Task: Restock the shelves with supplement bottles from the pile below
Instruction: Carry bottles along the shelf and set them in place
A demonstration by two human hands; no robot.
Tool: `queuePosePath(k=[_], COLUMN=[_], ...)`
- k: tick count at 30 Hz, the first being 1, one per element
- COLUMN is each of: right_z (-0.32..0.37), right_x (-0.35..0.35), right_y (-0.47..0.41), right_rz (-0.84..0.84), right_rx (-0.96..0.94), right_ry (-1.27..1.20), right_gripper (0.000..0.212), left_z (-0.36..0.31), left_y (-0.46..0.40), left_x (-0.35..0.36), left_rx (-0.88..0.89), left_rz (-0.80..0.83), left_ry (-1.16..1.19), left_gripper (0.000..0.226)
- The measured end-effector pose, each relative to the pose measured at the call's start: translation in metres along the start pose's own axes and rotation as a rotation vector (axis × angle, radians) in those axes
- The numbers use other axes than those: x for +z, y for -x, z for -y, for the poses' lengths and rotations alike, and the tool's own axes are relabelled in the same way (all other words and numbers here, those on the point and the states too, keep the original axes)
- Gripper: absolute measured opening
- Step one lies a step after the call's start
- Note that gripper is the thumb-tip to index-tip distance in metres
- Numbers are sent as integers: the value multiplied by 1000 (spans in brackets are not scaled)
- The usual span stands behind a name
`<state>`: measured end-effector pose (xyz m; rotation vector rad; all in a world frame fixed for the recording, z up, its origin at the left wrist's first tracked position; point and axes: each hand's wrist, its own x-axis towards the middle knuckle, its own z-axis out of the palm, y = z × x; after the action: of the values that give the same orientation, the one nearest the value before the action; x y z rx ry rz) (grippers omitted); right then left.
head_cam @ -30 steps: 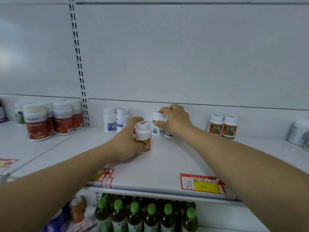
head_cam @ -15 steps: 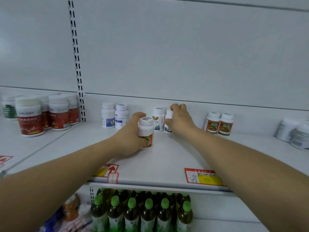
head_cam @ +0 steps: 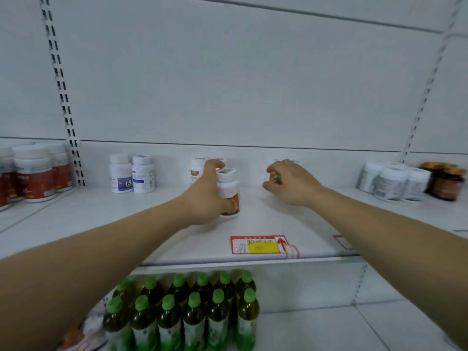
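Standing upright mid-shelf, the white plastic supplement bottle with the orange label [head_cam: 228, 192] is wrapped by the left hand [head_cam: 205, 196], fingers curled round its body on the white metal shelf [head_cam: 152, 224]. Off to its right, the right hand [head_cam: 291, 183] pinches another orange-labelled white bottle [head_cam: 274, 177] near the back wall, mostly hidden.
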<state>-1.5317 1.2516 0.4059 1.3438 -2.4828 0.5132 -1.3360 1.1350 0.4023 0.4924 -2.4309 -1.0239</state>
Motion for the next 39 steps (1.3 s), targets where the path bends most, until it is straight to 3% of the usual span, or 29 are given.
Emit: queuePosePath(k=[2,7,12,26,35,39], right_z=[-35,-119,-156,-169,-168,-165], right_x=[-7,-17,-13,-2,-4,-6], right_y=[14,33,25,22,24,25], right_rz=[35,320,463,459,467,433], right_rx=[55,255,243,155,158,163], right_ry=[22,75,87,99,94,93], right_gripper=[41,68,83,82,82,82], left_z=[-18,-52,-68,-60,-55,-57], left_y=[-9,-36,-62,-90,-108,-104], left_x=[24,90,128,135,136,132], left_rx=[12,7,-6,-186,-212,-243], left_rz=[24,67,41,-142,-159,-100], left_ry=[-1,-20,-71,-217,-244,-219], left_gripper=[80,78,78,83,84,99])
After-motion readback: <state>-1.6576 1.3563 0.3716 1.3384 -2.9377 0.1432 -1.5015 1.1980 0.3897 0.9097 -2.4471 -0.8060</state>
